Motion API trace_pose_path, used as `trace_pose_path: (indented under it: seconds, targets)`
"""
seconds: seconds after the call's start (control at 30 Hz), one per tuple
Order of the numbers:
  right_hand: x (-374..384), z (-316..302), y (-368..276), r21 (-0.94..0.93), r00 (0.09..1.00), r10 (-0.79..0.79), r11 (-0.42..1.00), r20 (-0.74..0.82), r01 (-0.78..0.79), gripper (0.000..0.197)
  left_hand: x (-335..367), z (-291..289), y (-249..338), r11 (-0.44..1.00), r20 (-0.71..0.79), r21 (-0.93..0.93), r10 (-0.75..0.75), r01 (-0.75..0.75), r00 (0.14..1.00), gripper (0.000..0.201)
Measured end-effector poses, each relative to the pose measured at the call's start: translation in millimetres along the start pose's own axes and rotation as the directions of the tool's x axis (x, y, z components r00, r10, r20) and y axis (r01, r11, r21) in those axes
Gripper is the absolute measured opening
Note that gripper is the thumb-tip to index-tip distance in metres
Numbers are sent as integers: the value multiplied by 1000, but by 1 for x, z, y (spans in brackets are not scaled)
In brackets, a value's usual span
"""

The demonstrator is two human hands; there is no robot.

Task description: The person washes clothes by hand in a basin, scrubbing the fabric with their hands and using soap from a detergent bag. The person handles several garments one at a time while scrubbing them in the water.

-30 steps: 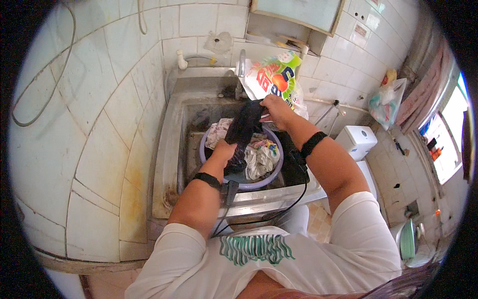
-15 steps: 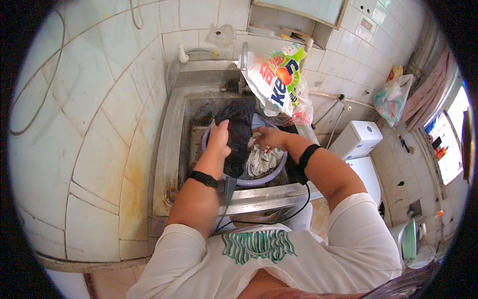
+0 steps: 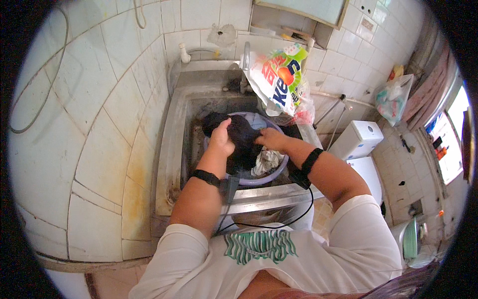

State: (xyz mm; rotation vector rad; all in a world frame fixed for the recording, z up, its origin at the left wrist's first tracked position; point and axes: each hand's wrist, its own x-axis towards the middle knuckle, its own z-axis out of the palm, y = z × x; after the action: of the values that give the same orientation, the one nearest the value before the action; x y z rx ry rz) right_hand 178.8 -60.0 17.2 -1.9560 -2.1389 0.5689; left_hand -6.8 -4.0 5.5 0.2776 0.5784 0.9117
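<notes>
Got both mitts clamped on this dark garment (image 3: pixel 242 142), left hand (image 3: pixel 221 141) bunching one end, right hand (image 3: pixel 269 139) gripping the other. It's stretched between them, right over the purple basin (image 3: pixel 269 174) in the steel sink (image 3: pixel 172 149).

A large white plastic detergent bag (image 3: pixel 277 79) with bright green, red and blue printing leans on the far right rim of the worn metal sink (image 3: pixel 172 149). White ceramic wall tiles (image 3: pixel 89 114), stained yellowish near the sink, cover the left wall. A white boxy appliance (image 3: pixel 358 140) stands to the right, and a translucent plastic bag (image 3: pixel 393 97) hangs above it.
</notes>
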Motion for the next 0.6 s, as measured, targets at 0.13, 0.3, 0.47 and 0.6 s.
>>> trace_pose_path:
  seconds: [0.13,0.3,0.47,0.6]
  targets:
    - [-11,-51,0,355,991,41,935,-126,7,35,-6,6,-6,979,-36,202,-6,13,999,44]
    - [-3,-91,6,311,913,-113,918,-391,247,27,-4,-2,-3,849,-97,522,-34,80,995,57]
    - [11,-102,-20,732,903,343,679,-259,-48,39,-5,-2,-1,732,-71,681,103,-28,992,66]
    - [27,-68,-29,769,951,255,639,-172,-32,26,-22,19,-12,733,-151,679,113,20,982,70]
